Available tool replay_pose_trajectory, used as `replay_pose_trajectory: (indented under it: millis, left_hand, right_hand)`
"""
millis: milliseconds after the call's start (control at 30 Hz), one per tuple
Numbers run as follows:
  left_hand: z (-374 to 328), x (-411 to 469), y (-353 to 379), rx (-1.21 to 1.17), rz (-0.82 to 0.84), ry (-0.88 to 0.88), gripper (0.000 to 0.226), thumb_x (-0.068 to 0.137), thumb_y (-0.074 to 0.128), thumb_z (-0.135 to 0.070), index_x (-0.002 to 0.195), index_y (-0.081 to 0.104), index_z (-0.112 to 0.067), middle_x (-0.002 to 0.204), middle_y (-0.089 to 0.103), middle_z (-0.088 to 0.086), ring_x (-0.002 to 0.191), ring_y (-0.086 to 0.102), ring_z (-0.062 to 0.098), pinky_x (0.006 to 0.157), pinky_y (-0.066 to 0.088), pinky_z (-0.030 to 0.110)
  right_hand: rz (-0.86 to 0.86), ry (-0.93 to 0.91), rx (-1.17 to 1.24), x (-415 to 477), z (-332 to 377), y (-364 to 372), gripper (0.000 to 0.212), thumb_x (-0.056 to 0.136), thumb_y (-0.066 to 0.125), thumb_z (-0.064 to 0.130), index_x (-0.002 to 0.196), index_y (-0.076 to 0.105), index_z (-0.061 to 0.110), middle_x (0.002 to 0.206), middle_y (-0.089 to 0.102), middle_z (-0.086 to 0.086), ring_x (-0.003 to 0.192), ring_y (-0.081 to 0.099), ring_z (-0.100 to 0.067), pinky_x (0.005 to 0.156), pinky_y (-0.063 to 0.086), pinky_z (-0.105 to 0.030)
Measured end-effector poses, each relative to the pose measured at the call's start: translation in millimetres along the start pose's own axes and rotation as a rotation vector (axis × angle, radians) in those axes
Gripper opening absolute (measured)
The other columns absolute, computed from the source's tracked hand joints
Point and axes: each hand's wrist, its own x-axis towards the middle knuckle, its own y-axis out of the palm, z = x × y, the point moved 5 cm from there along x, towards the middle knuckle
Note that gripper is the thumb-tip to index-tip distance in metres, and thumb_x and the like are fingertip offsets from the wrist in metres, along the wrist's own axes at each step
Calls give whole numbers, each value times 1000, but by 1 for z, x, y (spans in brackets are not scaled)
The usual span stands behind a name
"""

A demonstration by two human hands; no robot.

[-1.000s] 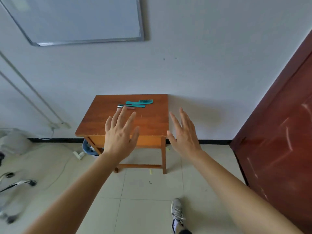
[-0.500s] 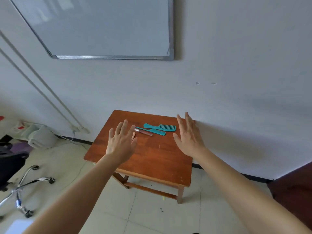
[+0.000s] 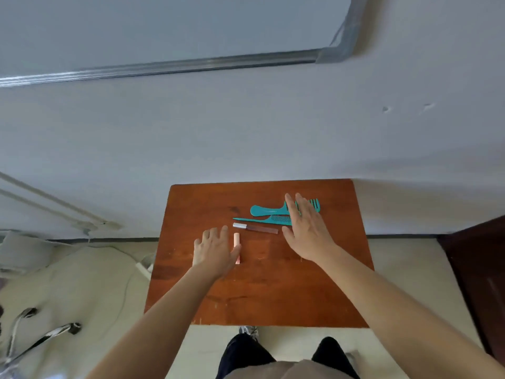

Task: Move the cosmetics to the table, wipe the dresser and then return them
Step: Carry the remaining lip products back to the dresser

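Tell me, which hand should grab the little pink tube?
Probably left. The left hand lies right beside the small pink plastic tube, while the right hand is over the teal plastic combs.

The grip of the right hand (image 3: 306,231) hides the middle teeth of the teal plastic wide-tooth comb (image 3: 266,210) and the toothed end of the slim teal plastic tail comb (image 3: 262,220), while the grip of the left hand (image 3: 213,250) covers the near side of the pale pink cylindrical tube (image 3: 236,240).

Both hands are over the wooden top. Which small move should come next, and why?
Probably close the left hand on the pink tube: it lies flat on the wooden top right beside the thumb, and the hand is open, holding nothing. The right hand, also open, is over the teal combs.
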Motion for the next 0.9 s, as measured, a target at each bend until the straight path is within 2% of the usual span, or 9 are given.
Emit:
replay_pose_trajectory:
  millis: [67,133,233,300,367,600,700,800,900]
  left_hand:
    - [2,18,11,-10,27,76,77,92,34,-68,151,22,-21,148,42,7,136,39,28,108,36,46]
    - [3,30,23,-47,90,119,79,90,37,-69,151,21,-21,144,47,5,132,45,27,104,41,44]
    - [7,38,41,-116,136,157,67,96,42,-54,150,23,-19,138,53,3,123,54,23,97,48,39]
    - [9,37,46,-136,93,161,56,99,41,-39,148,25,-19,131,57,2,114,57,20,91,51,35]
    - [9,38,48,-132,88,157,52,100,40,-34,148,26,-19,130,58,0,111,58,19,89,52,33]
    - [9,39,45,-115,89,190,54,101,41,-34,150,23,-19,136,55,0,118,56,19,91,51,32]
    - [6,34,45,-95,86,196,56,102,41,-34,152,21,-22,142,50,0,125,51,20,96,49,34]
    - [6,25,46,-62,101,193,58,102,42,-36,153,17,-27,146,45,-1,128,50,22,97,50,37]
    - [-5,5,44,-91,79,229,56,103,38,-39,153,15,-31,147,45,-1,123,55,23,91,55,37]
  right_hand:
    - [34,39,16,9,15,22,79,99,51,39,156,-1,25,160,21,-9,148,23,-26,119,26,-43]
    - [33,64,13,13,32,37,72,98,53,39,155,11,25,148,38,-5,136,41,-22,109,43,-38]
    - [65,77,-30,9,49,60,60,98,54,40,151,27,26,130,48,-3,116,52,-18,90,52,-30]
    - [92,85,-84,0,55,69,53,98,56,33,147,36,28,122,51,-1,106,54,-16,78,53,-27]
    - [112,141,-86,-8,55,75,53,97,60,25,145,37,30,119,55,0,102,54,-15,75,54,-26]
    - [106,288,-44,-6,54,70,49,98,57,34,142,37,27,117,48,-5,97,55,-14,69,51,-25]
    - [125,402,-20,-5,52,71,36,99,55,34,132,44,25,111,48,-4,92,57,-16,72,54,-29]
    - [131,461,1,-27,51,75,27,100,53,31,124,46,22,104,48,-4,86,59,-17,68,50,-29]
    - [77,496,45,-81,44,71,22,100,52,31,119,48,20,104,51,-3,86,61,-17,69,52,-29]
